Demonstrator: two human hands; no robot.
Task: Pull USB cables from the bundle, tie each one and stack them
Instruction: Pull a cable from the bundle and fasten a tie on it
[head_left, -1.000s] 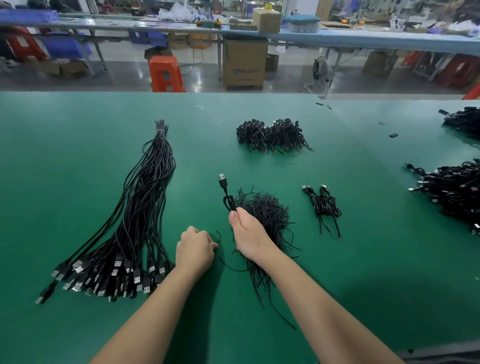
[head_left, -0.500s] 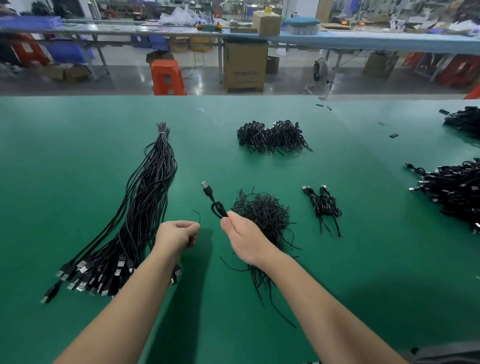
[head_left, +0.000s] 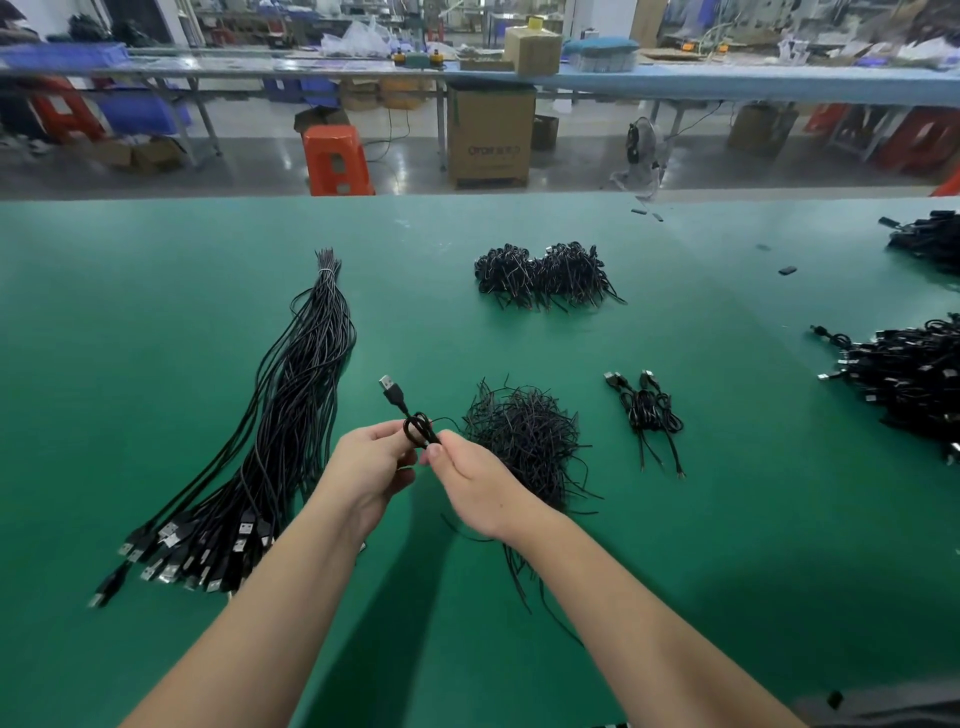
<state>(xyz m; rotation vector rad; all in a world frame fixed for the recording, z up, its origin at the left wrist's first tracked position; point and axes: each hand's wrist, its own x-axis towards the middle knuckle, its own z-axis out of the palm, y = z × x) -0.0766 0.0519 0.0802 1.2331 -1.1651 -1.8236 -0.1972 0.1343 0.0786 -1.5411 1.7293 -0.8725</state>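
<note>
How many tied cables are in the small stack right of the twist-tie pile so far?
2. Both tied cables lie side by side right of the twist-tie pile: one on the left, one on the right. Their coils overlap, so a third could be hidden.

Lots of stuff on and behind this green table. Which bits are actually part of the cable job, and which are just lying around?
Part of the job:
- looped black USB cable held by left hand and right hand
- long black cable bundle
- loose pile of thin black ties
- two tied cables

Just lying about:
- orange plastic stool
- brown cardboard box
</note>
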